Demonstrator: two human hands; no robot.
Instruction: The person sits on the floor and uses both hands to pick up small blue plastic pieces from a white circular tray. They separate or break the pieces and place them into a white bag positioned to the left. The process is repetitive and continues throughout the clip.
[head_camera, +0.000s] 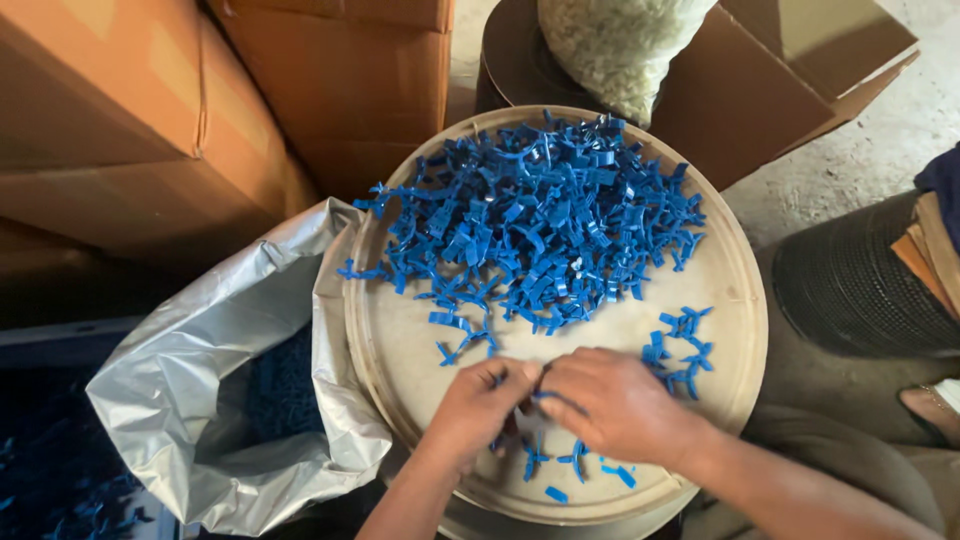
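Note:
A round beige tray (735, 300) carries a big heap of small blue plastic pieces (545, 220) across its far half. Both hands meet over the near part of the tray. My left hand (480, 405) pinches a blue plastic piece (497, 380) between thumb and fingers. My right hand (610, 400) touches it fingertip to fingertip, its fingers curled on a blue piece (545, 397). A small cluster of blue pieces (682, 350) lies just right of my right hand. A few loose blue pieces (575, 462) lie below the hands near the tray's front rim.
An open silver plastic bag (200, 400) holding blue pieces stands left of the tray. Brown cardboard boxes (150, 120) rise behind it. A clear sack of pale pieces (615, 45) and another box (790, 70) stand at the back. A dark ribbed drum (860, 290) stands at the right.

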